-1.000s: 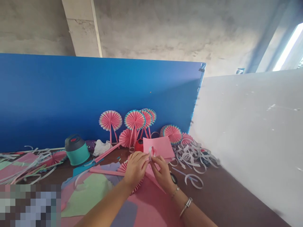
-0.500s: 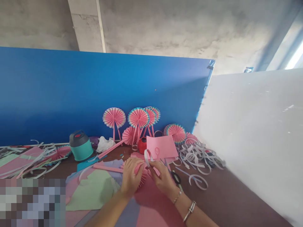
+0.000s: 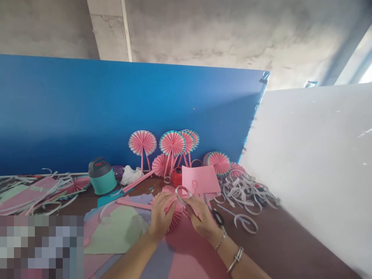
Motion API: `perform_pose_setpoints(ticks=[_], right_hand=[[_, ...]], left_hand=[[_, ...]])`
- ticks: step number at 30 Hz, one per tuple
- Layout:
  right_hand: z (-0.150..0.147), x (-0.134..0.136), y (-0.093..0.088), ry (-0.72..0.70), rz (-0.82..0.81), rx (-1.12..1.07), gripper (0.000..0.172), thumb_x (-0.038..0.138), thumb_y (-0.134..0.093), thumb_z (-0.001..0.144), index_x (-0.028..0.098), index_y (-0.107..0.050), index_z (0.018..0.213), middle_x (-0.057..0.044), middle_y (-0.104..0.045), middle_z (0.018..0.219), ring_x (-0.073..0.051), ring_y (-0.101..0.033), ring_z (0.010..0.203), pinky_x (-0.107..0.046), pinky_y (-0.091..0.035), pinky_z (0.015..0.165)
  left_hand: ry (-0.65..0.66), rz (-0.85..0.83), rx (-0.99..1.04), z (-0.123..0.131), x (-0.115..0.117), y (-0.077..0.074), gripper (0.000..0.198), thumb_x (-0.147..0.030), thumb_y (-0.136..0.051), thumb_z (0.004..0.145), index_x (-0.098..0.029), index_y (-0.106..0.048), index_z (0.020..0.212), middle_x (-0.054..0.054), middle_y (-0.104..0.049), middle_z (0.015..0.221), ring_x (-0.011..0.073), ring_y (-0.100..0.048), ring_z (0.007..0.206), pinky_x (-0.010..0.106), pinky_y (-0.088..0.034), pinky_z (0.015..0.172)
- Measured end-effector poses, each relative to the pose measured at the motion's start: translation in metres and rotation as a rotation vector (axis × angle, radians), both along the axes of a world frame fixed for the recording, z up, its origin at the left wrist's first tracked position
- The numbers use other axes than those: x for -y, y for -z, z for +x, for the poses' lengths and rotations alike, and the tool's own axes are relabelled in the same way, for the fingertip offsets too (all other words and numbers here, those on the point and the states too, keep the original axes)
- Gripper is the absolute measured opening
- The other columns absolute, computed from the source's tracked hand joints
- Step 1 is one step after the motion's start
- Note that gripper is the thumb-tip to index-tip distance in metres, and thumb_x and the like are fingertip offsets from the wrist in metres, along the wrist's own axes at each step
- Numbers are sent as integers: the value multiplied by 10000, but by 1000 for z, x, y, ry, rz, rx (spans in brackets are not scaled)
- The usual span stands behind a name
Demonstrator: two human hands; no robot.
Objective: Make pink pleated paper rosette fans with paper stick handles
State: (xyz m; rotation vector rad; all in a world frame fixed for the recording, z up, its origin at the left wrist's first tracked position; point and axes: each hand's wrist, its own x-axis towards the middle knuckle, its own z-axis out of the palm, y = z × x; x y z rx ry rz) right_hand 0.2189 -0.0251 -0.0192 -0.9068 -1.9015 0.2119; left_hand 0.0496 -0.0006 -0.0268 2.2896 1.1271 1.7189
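A pink pleated paper fan (image 3: 176, 221) lies in front of me, partly hidden by my hands. My left hand (image 3: 161, 216) is closed over its left side, with the thumb toward the folds. My right hand (image 3: 202, 217) pinches a curled white strip (image 3: 179, 198), which arches up in a loop toward the left fingers. The right fingertips are close to the fan; whether they touch it is hidden. To the left of the fan runs a folded pink paper handle (image 3: 135, 204). Black-handled scissors (image 3: 217, 218) lie just right of my right hand.
Finished pink fans (image 3: 172, 143) lean on the blue panel (image 3: 116, 100). Coloured paper sheets (image 3: 116, 232) spread over the brown table (image 3: 270, 248). Curled white strips (image 3: 247, 193) pile at right. A teal-and-grey container (image 3: 102, 179), red object (image 3: 176, 176) and pink card (image 3: 200, 179) stand behind.
The white strip has tipped left, its loop now leaning toward my left hand. Both hands stay at the fan, and the whole view has shifted slightly.
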Motion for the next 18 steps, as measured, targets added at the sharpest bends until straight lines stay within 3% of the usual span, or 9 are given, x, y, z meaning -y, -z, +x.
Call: perform_pose_setpoints(ticks=[5, 18], right_hand=[[0, 1, -3, 18, 20, 70, 286, 116, -431, 886, 223, -643, 1046, -28, -588, 698, -165, -495, 663, -290, -380, 635], [-2, 4, -7, 50, 96, 212, 297, 94, -439, 877, 207, -609, 1094, -19, -601, 697, -156, -515, 671, -284, -314, 639]], left_hand=[[-7, 37, 12, 1, -4, 4, 197, -258, -511, 878, -197, -699, 882, 62, -722, 853, 193, -656, 807, 352, -536, 753], [-60, 110, -85, 2, -5, 10, 160, -180, -526, 868, -195, -681, 901, 40, -732, 868, 181, -659, 818, 363, -510, 804]])
